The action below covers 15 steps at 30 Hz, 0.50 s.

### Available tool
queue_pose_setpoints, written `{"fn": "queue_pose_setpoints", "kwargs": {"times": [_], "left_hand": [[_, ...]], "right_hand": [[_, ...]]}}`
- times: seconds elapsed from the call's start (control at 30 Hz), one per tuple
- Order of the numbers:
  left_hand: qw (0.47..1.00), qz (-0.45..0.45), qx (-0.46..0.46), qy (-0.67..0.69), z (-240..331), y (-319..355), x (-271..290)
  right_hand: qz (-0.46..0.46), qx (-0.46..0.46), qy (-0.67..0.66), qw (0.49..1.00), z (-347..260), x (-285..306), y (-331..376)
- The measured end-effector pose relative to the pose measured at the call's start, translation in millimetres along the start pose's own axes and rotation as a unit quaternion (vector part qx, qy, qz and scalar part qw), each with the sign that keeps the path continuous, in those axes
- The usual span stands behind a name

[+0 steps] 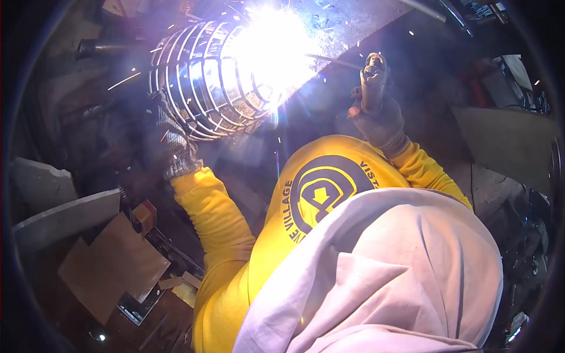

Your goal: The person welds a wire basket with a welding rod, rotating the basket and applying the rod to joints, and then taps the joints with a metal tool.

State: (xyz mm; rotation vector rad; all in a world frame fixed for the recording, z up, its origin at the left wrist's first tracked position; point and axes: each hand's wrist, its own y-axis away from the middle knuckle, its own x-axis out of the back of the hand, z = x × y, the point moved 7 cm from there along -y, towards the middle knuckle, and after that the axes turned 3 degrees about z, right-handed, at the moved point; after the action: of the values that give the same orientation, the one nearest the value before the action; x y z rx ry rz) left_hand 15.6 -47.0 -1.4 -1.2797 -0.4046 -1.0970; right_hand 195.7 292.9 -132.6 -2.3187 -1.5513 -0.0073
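Note:
A round metal wire cage (203, 79), made of curved bars and rings, lies on its side at the upper left. My left hand (175, 138), in a knitted glove, grips its near left end; the fingertips are partly lost behind the bars and in shadow. At the upper right my gloved right hand (382, 117) is closed round a welding electrode holder (373, 73). From its jaw a thin welding rod (338, 60) reaches left into a blinding white arc (273, 50) at the cage's right end. The glare hides the rod's tip and the joint. Sparks fly outward.
Behind the arc is a flat metal work surface (353, 23). Cut brown board (115, 267) and pale curved pieces (67, 212) lie at the lower left. A greyish panel (509, 141) stands at the right. Pale cloth (388, 270) covers much of the lower middle.

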Motion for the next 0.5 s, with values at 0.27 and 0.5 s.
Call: {"fn": "queue_pose_setpoints", "kwargs": {"times": [0.27, 0.5], "left_hand": [[0.937, -0.041, -0.288, -0.193, 23.2, 5.7, -19.2], [0.971, -0.067, 0.018, 0.227, 3.6, -7.7, -19.1]], "right_hand": [[0.041, -0.139, -0.186, 0.972, 26.9, 0.9, 10.6], [0.020, -0.158, -0.006, 0.987, 27.0, 9.1, 12.1]]}}
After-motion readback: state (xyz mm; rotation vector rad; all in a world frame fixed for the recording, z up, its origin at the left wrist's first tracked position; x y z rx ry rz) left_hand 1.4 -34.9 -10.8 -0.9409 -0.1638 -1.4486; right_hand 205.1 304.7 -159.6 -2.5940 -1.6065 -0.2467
